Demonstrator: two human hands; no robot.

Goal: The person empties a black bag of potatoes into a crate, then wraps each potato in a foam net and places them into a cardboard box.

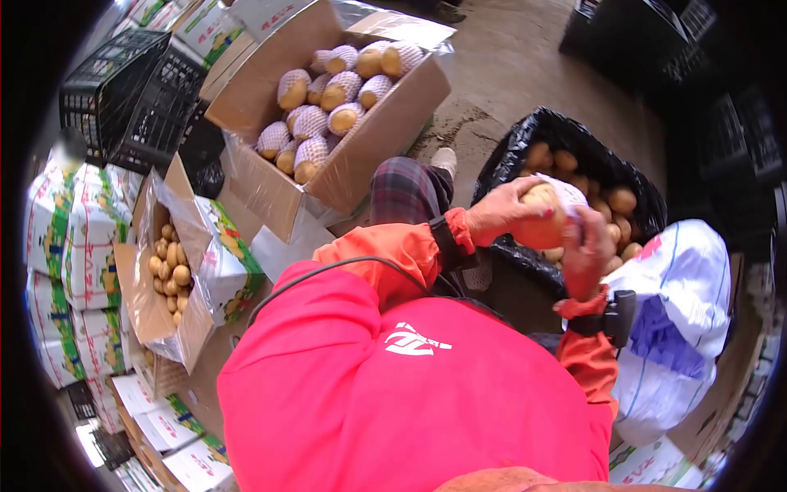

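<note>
My left hand [507,215] is closed around a large potato [539,195], thumb across its upper side. A white foam net sleeve [567,193] covers the potato's right end. My right hand [585,256] has its fingers curled at the lower edge of this sleeve. Both hands are above a crate [510,146] lined with black plastic. Loose potatoes [621,198] lie inside it. To the right of my right hand stands a white woven sack [689,271], its mouth showing purple-looking foam nets [662,338].
A large open carton [389,139] holds several netted potatoes [311,123]. Left of me, a smaller carton [147,307] contains bare potatoes [170,266]. Black plastic crates [106,90] and stacked printed boxes [90,246] line the left side. More dark crates [623,41] stand at the upper right.
</note>
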